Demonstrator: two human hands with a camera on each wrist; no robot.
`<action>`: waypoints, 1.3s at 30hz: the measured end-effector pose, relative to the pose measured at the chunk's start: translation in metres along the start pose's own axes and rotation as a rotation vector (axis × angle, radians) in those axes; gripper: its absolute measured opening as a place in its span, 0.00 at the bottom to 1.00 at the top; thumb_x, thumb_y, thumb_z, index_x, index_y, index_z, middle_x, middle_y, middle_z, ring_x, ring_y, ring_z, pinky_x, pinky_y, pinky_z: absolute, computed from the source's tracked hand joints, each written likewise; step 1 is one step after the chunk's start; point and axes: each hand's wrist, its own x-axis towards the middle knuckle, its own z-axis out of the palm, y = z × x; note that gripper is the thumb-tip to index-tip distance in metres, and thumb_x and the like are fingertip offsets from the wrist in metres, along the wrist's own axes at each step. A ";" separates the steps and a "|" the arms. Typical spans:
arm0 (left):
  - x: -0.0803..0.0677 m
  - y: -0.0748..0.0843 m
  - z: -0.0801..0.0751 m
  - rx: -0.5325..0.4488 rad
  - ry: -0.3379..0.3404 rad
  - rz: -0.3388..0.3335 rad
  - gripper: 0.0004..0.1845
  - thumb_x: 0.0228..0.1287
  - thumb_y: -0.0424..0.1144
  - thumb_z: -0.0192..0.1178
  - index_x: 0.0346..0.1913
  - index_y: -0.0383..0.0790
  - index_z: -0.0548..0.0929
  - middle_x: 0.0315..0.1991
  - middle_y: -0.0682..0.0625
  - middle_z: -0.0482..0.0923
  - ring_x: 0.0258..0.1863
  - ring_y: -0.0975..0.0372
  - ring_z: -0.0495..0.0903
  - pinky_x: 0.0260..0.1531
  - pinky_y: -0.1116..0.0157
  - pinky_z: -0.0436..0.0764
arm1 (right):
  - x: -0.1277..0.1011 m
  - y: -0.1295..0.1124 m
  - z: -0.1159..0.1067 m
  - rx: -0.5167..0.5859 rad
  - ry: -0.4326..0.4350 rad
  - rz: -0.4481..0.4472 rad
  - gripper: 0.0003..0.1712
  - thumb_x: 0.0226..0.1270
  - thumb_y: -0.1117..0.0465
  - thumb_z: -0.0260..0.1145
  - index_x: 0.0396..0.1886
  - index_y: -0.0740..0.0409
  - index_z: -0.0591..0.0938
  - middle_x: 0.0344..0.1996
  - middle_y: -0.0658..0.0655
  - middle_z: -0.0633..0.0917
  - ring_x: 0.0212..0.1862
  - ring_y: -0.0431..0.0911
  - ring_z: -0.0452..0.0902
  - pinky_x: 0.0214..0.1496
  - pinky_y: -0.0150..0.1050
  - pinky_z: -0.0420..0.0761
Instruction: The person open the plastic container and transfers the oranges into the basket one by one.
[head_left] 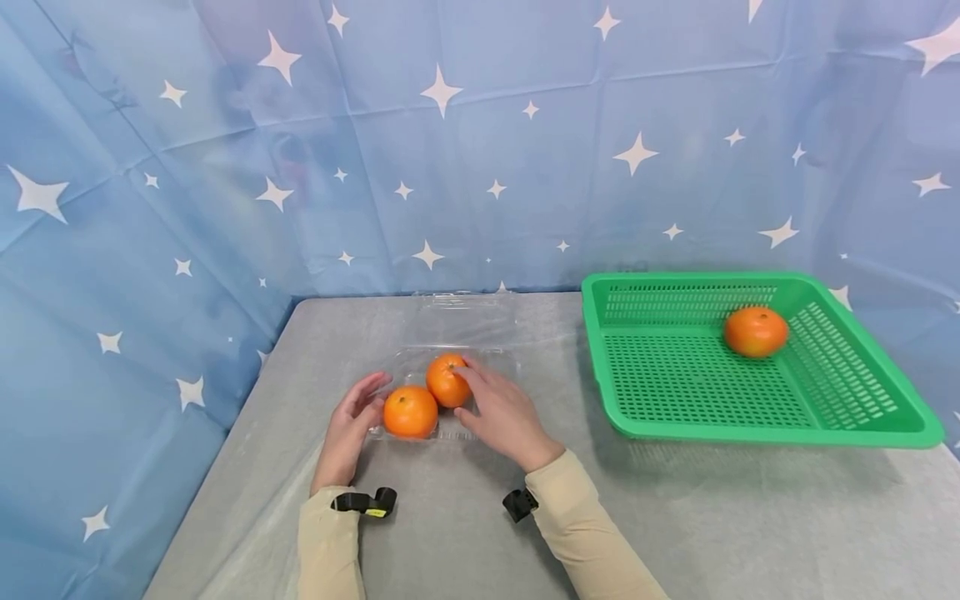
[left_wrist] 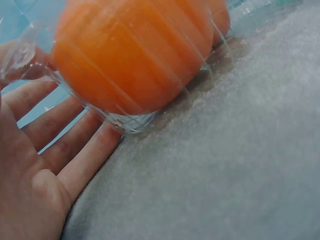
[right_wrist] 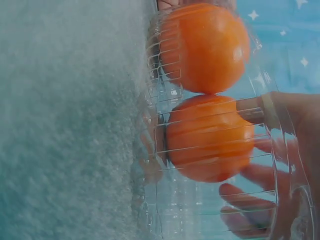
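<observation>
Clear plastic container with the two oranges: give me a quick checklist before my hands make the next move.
1. Lid out of the way: ok, open at the far side of the container.
2. Left orange and right orange separated: not ok, they appear to touch.
3. Left hand placed: ok, at the container's left side.
4. Right hand placed: ok, thumb and fingers at the right orange.
5. Grip firm enough to lift: cannot tell.
6. Room in the green basket: ok, one orange sits toward its far right, with bare floor to its left.
</observation>
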 end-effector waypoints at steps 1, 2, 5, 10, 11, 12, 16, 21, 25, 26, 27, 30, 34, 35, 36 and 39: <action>0.000 0.000 0.000 0.004 0.002 0.000 0.22 0.63 0.45 0.53 0.61 0.52 0.67 0.58 0.55 0.67 0.56 0.61 0.68 0.48 0.65 0.72 | 0.000 -0.001 0.000 0.001 -0.002 0.000 0.34 0.56 0.48 0.63 0.63 0.49 0.65 0.65 0.54 0.61 0.61 0.51 0.62 0.58 0.49 0.63; -0.001 0.000 -0.001 0.006 0.007 -0.003 0.22 0.63 0.45 0.53 0.61 0.52 0.67 0.58 0.55 0.67 0.55 0.61 0.68 0.48 0.64 0.72 | 0.000 -0.001 0.000 0.000 -0.002 -0.002 0.34 0.56 0.48 0.62 0.63 0.49 0.65 0.65 0.54 0.61 0.61 0.52 0.62 0.58 0.50 0.63; 0.000 0.000 -0.001 0.019 0.015 -0.009 0.23 0.62 0.46 0.54 0.61 0.52 0.67 0.58 0.55 0.67 0.55 0.61 0.68 0.48 0.64 0.72 | 0.001 -0.001 0.001 -0.008 0.013 -0.004 0.33 0.56 0.49 0.62 0.63 0.48 0.66 0.64 0.53 0.62 0.60 0.51 0.64 0.56 0.49 0.66; 0.000 0.000 -0.001 0.024 0.007 -0.011 0.24 0.62 0.47 0.54 0.61 0.50 0.66 0.58 0.54 0.67 0.55 0.61 0.68 0.49 0.63 0.71 | 0.002 -0.002 0.001 -0.002 0.036 0.005 0.32 0.56 0.50 0.63 0.61 0.46 0.67 0.61 0.52 0.65 0.57 0.48 0.66 0.51 0.47 0.71; 0.000 0.000 -0.001 0.022 0.006 -0.010 0.24 0.62 0.46 0.53 0.61 0.50 0.66 0.58 0.54 0.67 0.55 0.61 0.68 0.49 0.63 0.71 | 0.003 -0.002 0.001 0.001 0.038 0.006 0.31 0.56 0.49 0.63 0.61 0.46 0.68 0.61 0.51 0.65 0.57 0.47 0.66 0.50 0.47 0.72; 0.000 0.000 -0.002 0.022 0.006 -0.008 0.24 0.63 0.46 0.53 0.61 0.50 0.66 0.58 0.54 0.67 0.55 0.60 0.68 0.49 0.63 0.71 | 0.003 -0.002 0.001 0.006 0.038 0.006 0.31 0.56 0.49 0.63 0.60 0.46 0.68 0.60 0.51 0.65 0.56 0.47 0.67 0.50 0.46 0.72; -0.001 0.000 -0.002 0.017 0.011 -0.003 0.23 0.63 0.46 0.53 0.61 0.50 0.66 0.58 0.55 0.67 0.55 0.61 0.68 0.48 0.64 0.72 | 0.005 -0.003 0.000 0.026 0.027 0.009 0.30 0.56 0.50 0.63 0.59 0.47 0.69 0.61 0.52 0.65 0.57 0.47 0.66 0.51 0.46 0.71; -0.001 0.001 -0.001 0.020 0.013 -0.001 0.24 0.62 0.46 0.54 0.61 0.51 0.66 0.58 0.55 0.67 0.55 0.61 0.68 0.48 0.64 0.71 | 0.007 -0.004 -0.002 0.053 -0.012 0.021 0.29 0.57 0.50 0.62 0.59 0.50 0.68 0.65 0.52 0.60 0.62 0.48 0.60 0.57 0.47 0.67; -0.001 0.003 0.000 0.015 0.014 -0.010 0.23 0.62 0.46 0.54 0.61 0.52 0.67 0.58 0.56 0.67 0.55 0.61 0.68 0.49 0.62 0.71 | 0.009 -0.004 -0.003 0.081 -0.027 0.041 0.28 0.58 0.51 0.61 0.58 0.50 0.69 0.66 0.52 0.60 0.62 0.47 0.60 0.58 0.45 0.65; -0.001 0.003 0.000 0.017 0.013 -0.014 0.23 0.62 0.47 0.54 0.61 0.52 0.67 0.58 0.56 0.67 0.55 0.62 0.68 0.50 0.62 0.71 | 0.010 -0.004 -0.003 0.086 -0.029 0.048 0.28 0.57 0.50 0.61 0.58 0.50 0.69 0.65 0.52 0.60 0.62 0.47 0.61 0.58 0.45 0.66; -0.001 0.003 0.000 0.018 0.011 -0.018 0.23 0.62 0.47 0.54 0.61 0.52 0.67 0.58 0.56 0.67 0.55 0.62 0.68 0.50 0.61 0.70 | 0.010 -0.004 -0.003 0.090 -0.029 0.055 0.27 0.57 0.50 0.61 0.57 0.50 0.69 0.65 0.51 0.61 0.61 0.47 0.62 0.57 0.44 0.67; -0.001 0.002 0.000 0.025 0.018 -0.030 0.23 0.62 0.47 0.54 0.60 0.53 0.67 0.57 0.57 0.68 0.54 0.63 0.69 0.50 0.61 0.70 | 0.011 -0.004 -0.002 0.097 -0.027 0.075 0.26 0.57 0.50 0.61 0.55 0.49 0.69 0.65 0.50 0.62 0.59 0.46 0.64 0.53 0.44 0.70; 0.000 0.002 0.000 0.025 0.022 -0.032 0.23 0.61 0.48 0.54 0.60 0.53 0.68 0.57 0.57 0.68 0.54 0.62 0.69 0.50 0.60 0.70 | 0.013 -0.004 0.000 0.091 -0.015 0.091 0.25 0.56 0.49 0.62 0.54 0.48 0.69 0.63 0.49 0.63 0.55 0.46 0.68 0.48 0.44 0.73; 0.000 0.001 0.000 0.024 0.021 -0.031 0.23 0.61 0.48 0.54 0.60 0.53 0.68 0.57 0.57 0.68 0.54 0.62 0.69 0.50 0.60 0.70 | 0.013 -0.004 0.001 0.090 -0.013 0.090 0.25 0.56 0.49 0.62 0.54 0.48 0.69 0.63 0.50 0.64 0.55 0.46 0.68 0.48 0.43 0.73; 0.000 0.001 0.000 0.024 0.021 -0.029 0.23 0.61 0.48 0.55 0.60 0.53 0.68 0.57 0.56 0.68 0.54 0.62 0.69 0.50 0.60 0.70 | 0.013 -0.004 0.001 0.091 -0.010 0.085 0.25 0.56 0.50 0.62 0.53 0.48 0.69 0.63 0.50 0.64 0.54 0.46 0.68 0.48 0.43 0.73; 0.001 0.000 0.000 0.027 0.015 -0.023 0.23 0.61 0.48 0.54 0.60 0.53 0.68 0.57 0.56 0.68 0.54 0.62 0.69 0.50 0.60 0.70 | 0.014 -0.003 0.002 0.101 -0.003 0.076 0.24 0.55 0.51 0.63 0.52 0.50 0.70 0.62 0.51 0.65 0.53 0.46 0.69 0.48 0.42 0.73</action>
